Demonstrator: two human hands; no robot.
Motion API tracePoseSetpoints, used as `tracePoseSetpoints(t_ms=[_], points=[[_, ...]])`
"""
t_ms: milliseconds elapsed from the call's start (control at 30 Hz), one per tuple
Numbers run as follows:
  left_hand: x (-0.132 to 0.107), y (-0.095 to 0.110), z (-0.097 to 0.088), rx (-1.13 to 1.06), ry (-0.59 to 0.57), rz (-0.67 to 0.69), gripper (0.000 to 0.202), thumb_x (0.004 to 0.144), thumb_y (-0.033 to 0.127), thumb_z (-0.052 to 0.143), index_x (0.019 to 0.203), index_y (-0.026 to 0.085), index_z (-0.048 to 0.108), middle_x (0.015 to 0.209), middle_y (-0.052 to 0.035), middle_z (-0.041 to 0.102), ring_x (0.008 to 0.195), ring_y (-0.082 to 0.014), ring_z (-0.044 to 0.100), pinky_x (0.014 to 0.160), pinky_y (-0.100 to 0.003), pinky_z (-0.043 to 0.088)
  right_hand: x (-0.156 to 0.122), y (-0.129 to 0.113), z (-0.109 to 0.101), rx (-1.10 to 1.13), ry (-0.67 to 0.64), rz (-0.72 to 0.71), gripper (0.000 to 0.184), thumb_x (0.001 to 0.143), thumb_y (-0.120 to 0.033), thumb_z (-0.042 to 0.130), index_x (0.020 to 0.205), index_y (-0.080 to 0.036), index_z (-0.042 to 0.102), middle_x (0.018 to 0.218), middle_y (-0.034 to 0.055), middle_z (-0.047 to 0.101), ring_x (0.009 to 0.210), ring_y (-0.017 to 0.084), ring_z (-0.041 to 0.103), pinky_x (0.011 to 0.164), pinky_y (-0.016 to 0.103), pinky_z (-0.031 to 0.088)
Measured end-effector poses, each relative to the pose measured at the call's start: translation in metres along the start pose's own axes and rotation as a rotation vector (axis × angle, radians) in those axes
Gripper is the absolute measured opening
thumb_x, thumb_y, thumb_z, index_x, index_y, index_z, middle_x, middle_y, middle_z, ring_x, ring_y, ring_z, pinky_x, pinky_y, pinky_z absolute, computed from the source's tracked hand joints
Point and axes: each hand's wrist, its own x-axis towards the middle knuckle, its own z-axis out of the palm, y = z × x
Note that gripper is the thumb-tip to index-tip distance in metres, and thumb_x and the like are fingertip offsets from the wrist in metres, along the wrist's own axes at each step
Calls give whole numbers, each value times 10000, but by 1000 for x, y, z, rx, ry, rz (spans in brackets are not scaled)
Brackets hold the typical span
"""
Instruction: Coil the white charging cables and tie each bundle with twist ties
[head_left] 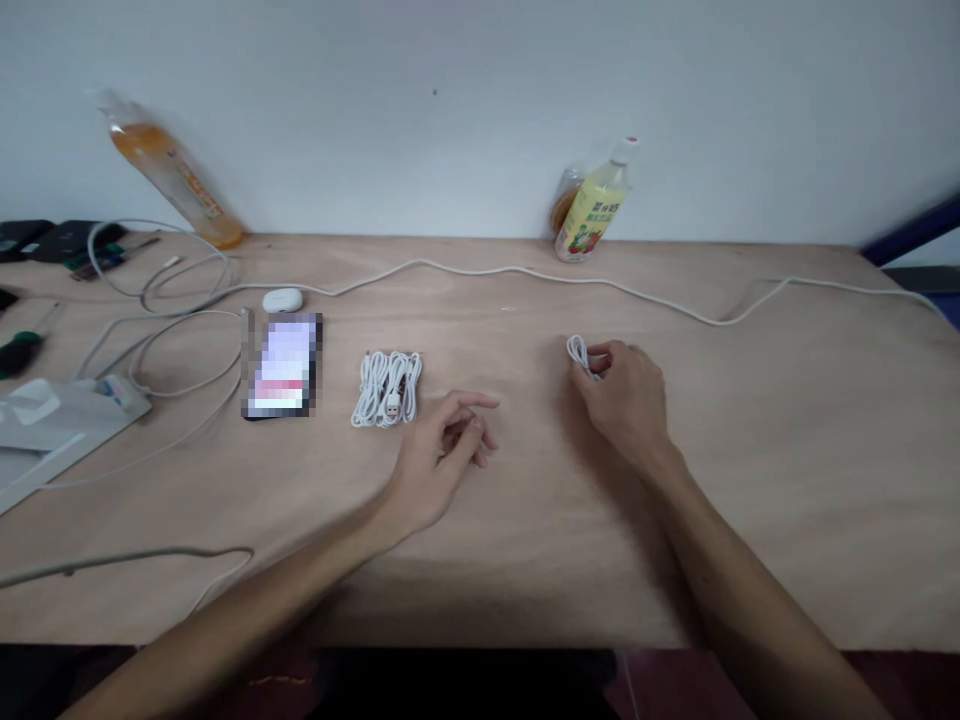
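Note:
My right hand (622, 390) pinches a small coiled white cable (577, 350) just over the wooden table, right of the middle. A loop of it sticks out past the fingertips; the rest is hidden by the hand. My left hand (446, 450) hovers over the table with its fingers loosely curled and apart, nothing seen between them. Just left of it lies a group of bundled white cables (386, 388), side by side, with a USB plug showing at the front.
A phone (285, 365) and a white earbud case (283, 300) lie to the left. A long white cord (517, 269) crosses the table (810, 450). Near the wall stand an orange drink bottle (176, 180) and a yellow one (596, 210). Cords and a screwdriver (21, 352) occupy the far left.

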Motion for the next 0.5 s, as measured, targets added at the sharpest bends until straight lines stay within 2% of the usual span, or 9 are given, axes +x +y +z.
tracePoseSetpoints(t_ms=[133, 233, 367, 500], points=[[1, 0, -1, 0, 10, 17, 237, 1077, 313, 620, 1222, 163, 732, 838, -33, 750, 673, -127, 685, 647, -236, 602, 0, 3, 1, -28, 13, -30, 155, 909, -304, 665, 1009, -216, 745, 975, 182, 796, 949, 403, 741, 833, 494, 543], [1, 0, -1, 33, 22, 37, 232, 1082, 301, 606, 1219, 164, 734, 841, -30, 749, 660, -120, 680, 637, -229, 599, -1, 2, 0, -76, -14, -13, 240, 871, -289, 669, 1082, -195, 737, 953, 171, 797, 957, 399, 747, 814, 463, 530], [0, 1, -1, 68, 21, 57, 229, 1083, 288, 594, 1212, 168, 739, 833, -27, 748, 656, -114, 676, 630, -216, 595, -3, -5, -4, -131, -52, 22, 317, 852, -274, 665, 1152, -182, 714, 978, 156, 801, 954, 371, 748, 790, 415, 512], [-1, 1, -1, 90, 34, 76, 229, 1075, 280, 590, 1196, 168, 748, 823, -27, 750, 644, -111, 667, 598, -205, 572, -5, -16, -10, -174, -107, 80, 351, 868, -258, 661, 1205, -170, 705, 1065, 188, 812, 1007, 382, 754, 790, 409, 509]])
